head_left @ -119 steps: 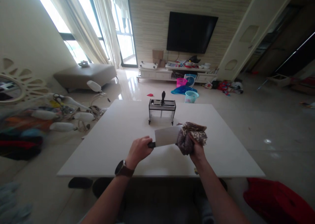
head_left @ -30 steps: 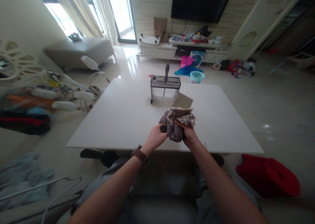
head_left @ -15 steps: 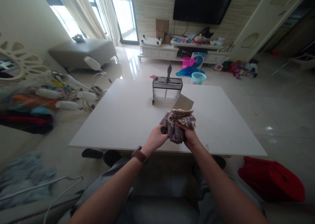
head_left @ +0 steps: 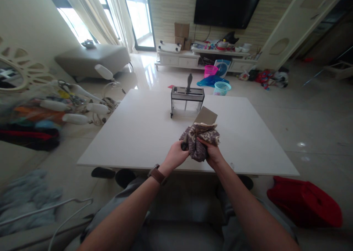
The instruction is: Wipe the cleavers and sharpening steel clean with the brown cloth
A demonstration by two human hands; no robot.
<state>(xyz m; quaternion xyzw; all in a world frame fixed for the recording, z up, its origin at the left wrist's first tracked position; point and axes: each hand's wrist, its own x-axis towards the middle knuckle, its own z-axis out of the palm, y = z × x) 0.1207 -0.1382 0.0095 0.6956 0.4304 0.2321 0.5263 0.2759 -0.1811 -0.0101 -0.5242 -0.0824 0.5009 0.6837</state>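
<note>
My left hand [head_left: 178, 152] is closed around the dark handle of a cleaver, just above the table's near side. The cleaver's broad grey blade [head_left: 206, 115] points away to the upper right. A bunched brown-and-cream towel [head_left: 199, 148] wraps the blade's near part and hides it. My right hand [head_left: 213, 153] grips this towel from the right, thumb on top. Beyond the blade, a clear-sided knife block [head_left: 187, 100] with a dark top stands on the white table [head_left: 132, 133]. Another knife's black handle [head_left: 189, 82] sticks up out of the block.
Past the table's far edge, a light-blue basket [head_left: 221, 87], a pink basket [head_left: 210, 71] and a blue plastic bag [head_left: 211, 81] lie on the floor. A lamp with several white shades [head_left: 75, 118] is at the left. A red object [head_left: 305, 201] sits at the lower right.
</note>
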